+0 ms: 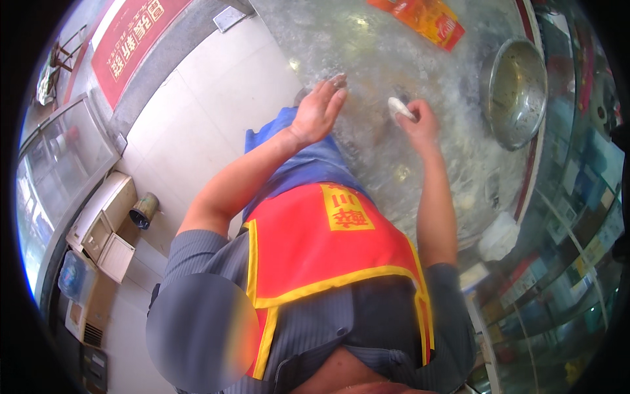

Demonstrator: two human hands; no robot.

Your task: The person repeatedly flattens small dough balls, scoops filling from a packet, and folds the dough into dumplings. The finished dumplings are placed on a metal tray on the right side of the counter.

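Observation:
My right hand [422, 125] pinches a small flat white piece [400, 107] between thumb and fingers, just above a grey mottled tabletop [443, 172]. Whether the piece is cloth or something stiff, I cannot tell. To its left, my left hand [320, 111] is held out over the table's near left edge, thumb apart from the fingers. Pale residue clings around its fingertips, and no held object shows there. Brownish smears [379, 93] and whitish streaks mark the tabletop between the two hands.
A metal basin [519, 93] stands at the table's right edge. An orange plastic packet [433, 24] lies at the far side. A white bag [498, 236] sits at the right corner, beside a glass display case [566, 236]. A bin [144, 209] stands on the tiled floor at left.

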